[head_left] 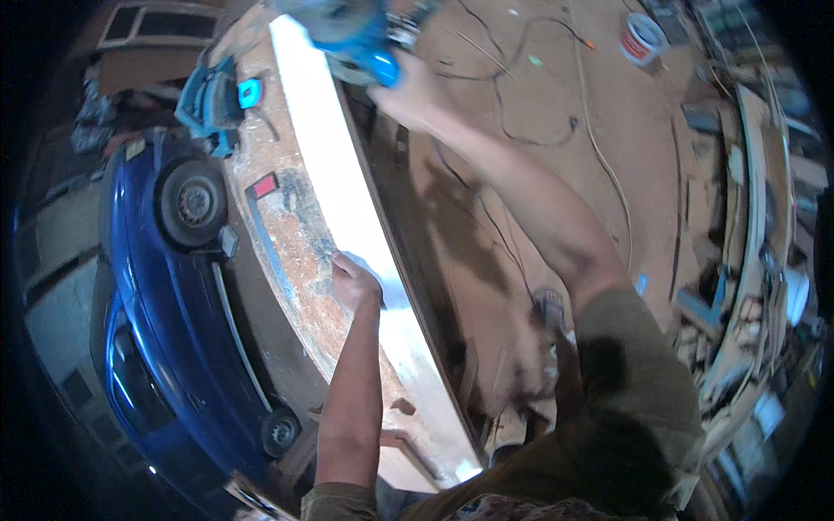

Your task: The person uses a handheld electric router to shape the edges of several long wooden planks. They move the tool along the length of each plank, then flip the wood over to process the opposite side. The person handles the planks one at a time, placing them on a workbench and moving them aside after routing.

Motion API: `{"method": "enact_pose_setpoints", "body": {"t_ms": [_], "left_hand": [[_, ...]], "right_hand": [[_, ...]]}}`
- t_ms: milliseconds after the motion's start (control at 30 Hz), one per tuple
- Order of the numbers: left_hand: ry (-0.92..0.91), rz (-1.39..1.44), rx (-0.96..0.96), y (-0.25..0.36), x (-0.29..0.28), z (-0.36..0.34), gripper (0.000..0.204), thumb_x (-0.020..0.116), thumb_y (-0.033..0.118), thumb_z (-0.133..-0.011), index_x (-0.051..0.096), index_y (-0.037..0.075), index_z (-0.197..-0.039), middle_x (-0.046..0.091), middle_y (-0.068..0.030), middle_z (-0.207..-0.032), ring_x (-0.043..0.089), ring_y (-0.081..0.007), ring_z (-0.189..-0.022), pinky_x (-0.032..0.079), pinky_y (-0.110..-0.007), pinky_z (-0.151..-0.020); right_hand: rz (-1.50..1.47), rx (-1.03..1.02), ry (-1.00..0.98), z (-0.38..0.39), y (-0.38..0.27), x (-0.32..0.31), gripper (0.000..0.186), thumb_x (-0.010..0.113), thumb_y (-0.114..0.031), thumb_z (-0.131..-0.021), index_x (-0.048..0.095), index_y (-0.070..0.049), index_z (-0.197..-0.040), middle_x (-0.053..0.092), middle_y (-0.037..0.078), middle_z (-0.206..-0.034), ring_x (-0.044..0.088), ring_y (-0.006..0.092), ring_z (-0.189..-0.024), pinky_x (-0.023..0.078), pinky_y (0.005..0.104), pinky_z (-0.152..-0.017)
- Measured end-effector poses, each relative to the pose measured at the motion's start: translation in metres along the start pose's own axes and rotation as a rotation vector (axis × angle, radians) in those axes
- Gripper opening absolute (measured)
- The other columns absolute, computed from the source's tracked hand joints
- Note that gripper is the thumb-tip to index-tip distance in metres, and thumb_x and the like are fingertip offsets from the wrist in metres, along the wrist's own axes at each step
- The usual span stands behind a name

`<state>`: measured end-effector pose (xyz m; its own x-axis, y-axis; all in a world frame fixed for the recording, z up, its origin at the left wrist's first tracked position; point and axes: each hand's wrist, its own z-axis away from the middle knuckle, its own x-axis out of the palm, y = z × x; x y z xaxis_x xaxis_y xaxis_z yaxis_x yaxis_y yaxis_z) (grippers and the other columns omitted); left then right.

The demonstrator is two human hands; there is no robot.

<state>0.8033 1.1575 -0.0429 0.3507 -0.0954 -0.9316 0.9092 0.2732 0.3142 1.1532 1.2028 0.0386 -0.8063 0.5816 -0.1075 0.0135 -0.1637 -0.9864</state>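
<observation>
A long board (343, 165), glaring white under the light, runs lengthwise along the workbench (300, 252). My right hand (417, 95) is closed around the handle of a blue power tool (347, 26) at the board's far end. Blur and the picture's edge hide what kind of tool it is. About midway along, my left hand (354, 282) grips the board's left edge with curled fingers. Left of the board lie a square with a red handle (263, 186) and a turquoise tape measure (250, 93). A small wood scrap (402, 406) rests near the bench's close end.
A blue car (165, 278) is parked on the left. Dark cables (499, 104) and a pale cord (604, 165) trail over the brown floor (539, 104). A white bucket (643, 39) stands at the far right, and timber offcuts (738, 286) are heaped along the right side.
</observation>
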Motion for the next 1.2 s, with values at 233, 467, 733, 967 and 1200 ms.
{"method": "enact_pose_setpoints", "body": {"t_ms": [233, 467, 733, 967, 1200], "left_hand": [[0.072, -0.061, 0.100, 0.021, -0.009, 0.001, 0.081, 0.022, 0.057, -0.105, 0.067, -0.009, -0.119, 0.068, -0.0348, -0.109, 0.064, -0.0513, -0.107, 0.047, -0.055, -0.093], [0.023, 0.081, 0.139, 0.028, 0.005, -0.004, 0.078, 0.028, 0.056, -0.106, 0.064, -0.011, -0.122, 0.067, -0.0347, -0.115, 0.064, -0.0483, -0.112, 0.047, -0.051, -0.098], [0.064, 0.132, 0.074, 0.007, 0.004, -0.004, 0.081, 0.029, 0.059, -0.106, 0.059, -0.011, -0.132, 0.067, -0.0335, -0.121, 0.064, -0.0464, -0.118, 0.047, -0.049, -0.104], [0.233, -0.037, 0.206, 0.010, -0.003, 0.008, 0.070, 0.035, 0.053, -0.106, 0.064, -0.008, -0.122, 0.069, -0.0312, -0.116, 0.065, -0.0460, -0.111, 0.048, -0.051, -0.098], [0.335, 0.052, 0.516, -0.005, 0.026, 0.041, 0.044, 0.053, 0.034, -0.104, 0.054, -0.002, -0.129, 0.053, -0.0251, -0.123, 0.058, -0.0396, -0.109, 0.047, -0.049, -0.094]], "right_hand": [[0.123, 0.185, -0.025, 0.106, 0.157, -0.091, 0.024, 0.064, -0.014, -0.086, 0.065, -0.002, -0.106, 0.069, 0.012, -0.086, 0.069, 0.0235, -0.077, 0.055, 0.0387, -0.076], [0.476, 0.331, 0.090, 0.223, 0.473, -0.176, 0.027, 0.058, -0.018, -0.090, 0.063, 0.003, -0.107, 0.071, 0.018, -0.096, 0.069, 0.0328, -0.090, 0.053, 0.0453, -0.084], [0.783, 0.699, -0.195, 0.407, 0.559, -0.278, 0.038, 0.056, -0.021, -0.091, 0.065, -0.002, -0.123, 0.070, 0.021, -0.121, 0.066, 0.0375, -0.111, 0.050, 0.0488, -0.097], [0.999, 0.804, -0.230, 0.489, 0.589, -0.315, 0.035, 0.056, -0.020, -0.092, 0.067, -0.004, -0.121, 0.069, 0.022, -0.123, 0.066, 0.0393, -0.113, 0.051, 0.0495, -0.098], [1.369, 0.623, 0.121, 0.509, 0.644, -0.392, 0.030, 0.055, -0.017, -0.092, 0.069, -0.006, -0.116, 0.070, 0.022, -0.118, 0.067, 0.0414, -0.110, 0.052, 0.0501, -0.096]]}}
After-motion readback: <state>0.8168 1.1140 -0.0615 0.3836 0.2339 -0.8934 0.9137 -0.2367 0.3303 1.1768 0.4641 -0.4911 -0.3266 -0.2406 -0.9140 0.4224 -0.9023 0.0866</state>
